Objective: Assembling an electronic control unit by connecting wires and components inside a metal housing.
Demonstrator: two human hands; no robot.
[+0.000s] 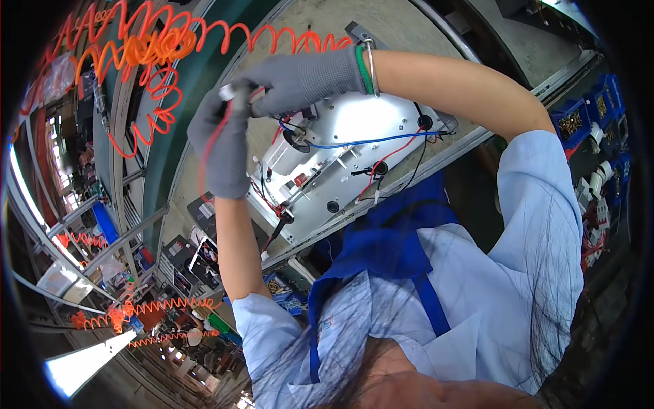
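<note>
My left hand (pixel 225 146), in a grey knitted glove, is closed by a white plug connector (pixel 227 92) with a red wire (pixel 216 134) trailing down across the glove. From the right, my right hand (pixel 289 85), gloved alike, reaches over and pinches the wires at the same spot. Both sets of fingers meet there, and some fingertips are blurred or hidden. Below them lies a silver metal housing (pixel 354 126) with round black grommets. A blue wire (pixel 381 141) runs across it, and red and black wires come out of its holes.
The housing rests on a worn workbench (pixel 303 27) with a metal edge. Orange coiled air hoses (pixel 160 44) hang at the upper left. Blue bins (pixel 571 121) of small brass-coloured parts stand at the right. Black boxes (pixel 178 253) sit at the left, below the bench.
</note>
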